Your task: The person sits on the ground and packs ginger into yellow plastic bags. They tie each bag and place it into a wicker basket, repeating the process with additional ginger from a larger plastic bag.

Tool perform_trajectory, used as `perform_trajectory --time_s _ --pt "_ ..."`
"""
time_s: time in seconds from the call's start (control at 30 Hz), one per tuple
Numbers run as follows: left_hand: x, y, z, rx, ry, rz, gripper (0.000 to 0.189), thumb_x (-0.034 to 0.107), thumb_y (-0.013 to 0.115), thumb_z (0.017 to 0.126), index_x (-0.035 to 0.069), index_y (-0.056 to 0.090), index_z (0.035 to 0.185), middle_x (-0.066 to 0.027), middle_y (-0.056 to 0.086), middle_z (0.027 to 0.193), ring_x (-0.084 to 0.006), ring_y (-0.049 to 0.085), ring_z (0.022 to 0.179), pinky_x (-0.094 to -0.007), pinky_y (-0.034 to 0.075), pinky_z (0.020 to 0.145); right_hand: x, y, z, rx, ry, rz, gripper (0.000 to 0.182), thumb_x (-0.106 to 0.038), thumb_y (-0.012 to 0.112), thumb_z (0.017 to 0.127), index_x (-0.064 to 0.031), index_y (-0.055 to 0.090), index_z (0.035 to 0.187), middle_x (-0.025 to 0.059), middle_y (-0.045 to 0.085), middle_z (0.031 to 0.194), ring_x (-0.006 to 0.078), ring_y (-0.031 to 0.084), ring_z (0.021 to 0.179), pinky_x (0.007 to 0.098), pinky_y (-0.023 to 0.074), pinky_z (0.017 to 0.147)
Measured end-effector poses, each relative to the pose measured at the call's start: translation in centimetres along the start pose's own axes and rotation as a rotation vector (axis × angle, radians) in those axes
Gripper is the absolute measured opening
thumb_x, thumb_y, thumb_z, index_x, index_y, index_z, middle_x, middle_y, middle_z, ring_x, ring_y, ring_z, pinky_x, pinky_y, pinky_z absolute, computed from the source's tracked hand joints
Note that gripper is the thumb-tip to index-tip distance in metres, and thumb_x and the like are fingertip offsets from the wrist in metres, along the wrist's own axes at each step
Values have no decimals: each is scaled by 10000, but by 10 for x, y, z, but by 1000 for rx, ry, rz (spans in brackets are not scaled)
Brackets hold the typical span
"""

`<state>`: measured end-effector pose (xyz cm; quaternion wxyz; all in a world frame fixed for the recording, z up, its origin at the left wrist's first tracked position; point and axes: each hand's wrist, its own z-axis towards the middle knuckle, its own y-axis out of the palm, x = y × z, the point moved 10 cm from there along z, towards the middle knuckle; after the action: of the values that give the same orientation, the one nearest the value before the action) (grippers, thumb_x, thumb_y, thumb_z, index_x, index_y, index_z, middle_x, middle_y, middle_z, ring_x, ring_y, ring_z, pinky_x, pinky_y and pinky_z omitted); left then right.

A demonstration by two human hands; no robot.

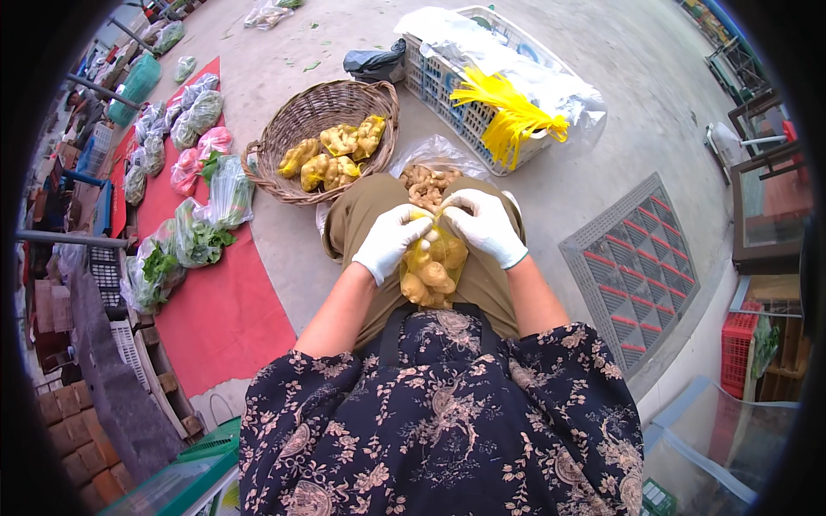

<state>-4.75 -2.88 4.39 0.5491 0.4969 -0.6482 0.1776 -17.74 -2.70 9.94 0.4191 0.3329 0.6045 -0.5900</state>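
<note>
A yellow mesh bag [433,274] filled with ginger root rests in my lap, between my thighs. My left hand [395,240], in a white knit glove, pinches the gathered top of the bag. From the other side my right hand [485,222], gloved the same way, grips that top too, with thumb and forefinger together. Just beyond my knees lies a heap of loose ginger [427,184] on clear plastic sheeting [433,152]. To the left, a round wicker basket [310,109] holds several yellow mesh bags of ginger [339,140].
Ahead stands a white plastic crate [439,97] with white plastic bags [497,58] and a bundle of yellow mesh sleeves [510,116]. A black plastic bag [375,63] sits beside it. Bagged greens [193,242] lie on a red mat [239,322] at left, a grey-red floor mat [635,271] at right.
</note>
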Motion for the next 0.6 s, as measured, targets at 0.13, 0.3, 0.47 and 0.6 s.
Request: perform_trajectory --time_s 0.13,0.3,0.47,0.6 --pt "-11 0 6 -152 -90 -295 102 70 605 880 6 599 959 -54 627 865 -118 590 769 -228 480 713 -36 -3 -8 128 -265 35 89 -96 601 792 -25 644 824 98 606 805 221 593 753 302 476 704" --pt "-16 -1 6 -198 -101 -310 43 47 641 828 10 622 834 -88 649 943 -138 597 801 -242 479 725 -57 17 -26 2 -334 -84 86 -101 632 766 -76 653 846 93 590 941 249 590 914 342 471 833" --pt "-2 -14 4 -73 6 37 72 42 668 797 3 622 757 -107 654 1025 -122 593 841 -246 472 750 2 31 -18 -142 -19 275 311 -125 642 771 -22 605 1063 96 569 1094 183 559 1012 323 457 873" --pt "14 -12 -3 0 160 111 108 38 697 780 -27 630 833 -82 654 994 -95 578 807 -224 465 747 4 45 -11 -232 14 194 340 -131 650 757 9 610 1064 123 629 1028 179 596 980 306 467 863"
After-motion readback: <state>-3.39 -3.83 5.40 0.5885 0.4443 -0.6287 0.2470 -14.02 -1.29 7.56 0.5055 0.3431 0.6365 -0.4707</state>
